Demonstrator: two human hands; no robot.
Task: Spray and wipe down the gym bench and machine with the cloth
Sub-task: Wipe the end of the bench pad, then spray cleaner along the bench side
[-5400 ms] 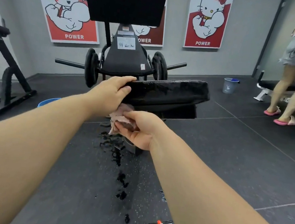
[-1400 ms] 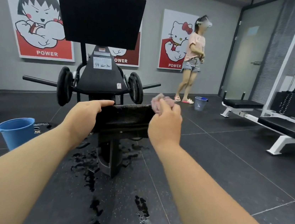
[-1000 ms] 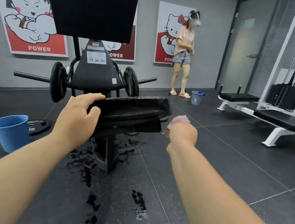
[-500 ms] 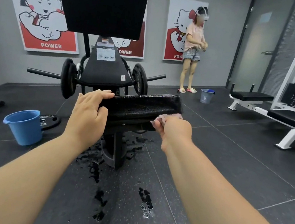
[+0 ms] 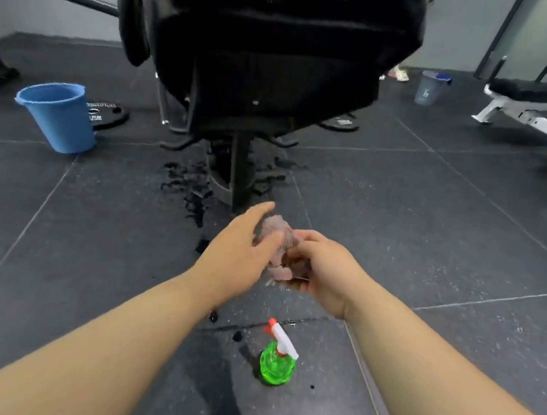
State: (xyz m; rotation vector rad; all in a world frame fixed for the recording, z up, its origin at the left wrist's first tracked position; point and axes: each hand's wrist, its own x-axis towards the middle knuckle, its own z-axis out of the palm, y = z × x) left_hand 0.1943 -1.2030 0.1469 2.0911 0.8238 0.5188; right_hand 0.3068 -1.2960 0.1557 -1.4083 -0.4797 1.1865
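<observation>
Hands withdrawn from bench pad (image 5: 277, 52), now low above spray bottle (image 5: 277, 363). Right hand (image 5: 322, 275) fingers curled round cloth (image 5: 276, 242). Left hand (image 5: 242, 255) fingers extended, touching cloth, possibly taking it. Wiping paused; respray probably next.

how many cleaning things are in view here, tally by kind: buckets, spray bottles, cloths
buckets: 2 (blue bucket, grey bucket)
spray bottle: 1
cloth: 1
total: 4
</observation>
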